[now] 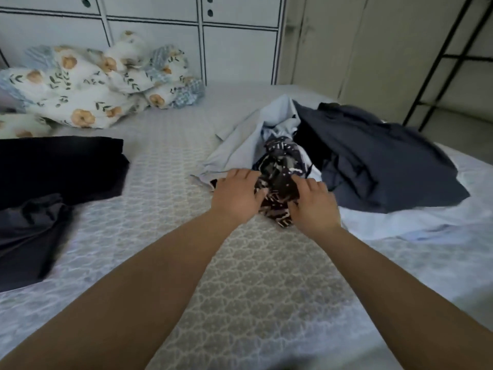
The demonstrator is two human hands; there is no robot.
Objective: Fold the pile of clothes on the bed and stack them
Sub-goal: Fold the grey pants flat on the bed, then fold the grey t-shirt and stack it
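1. The bed point(160, 166) fills the room in front of white cupboards point(186, 36), with the pile of clothes point(360, 156) on its right side.
2. Your left hand point(237, 194) and right hand point(314, 204) both grip the dark patterned cloth point(280, 169) at the near edge of the pile, fingers curled into it.
3. It looks tangled with the pale blue shirt point(240, 145). Pull hard and the shirt may drag along.
4. The folded dark clothes point(58, 166) lie well apart on the left. A messy fold could tip that stack.
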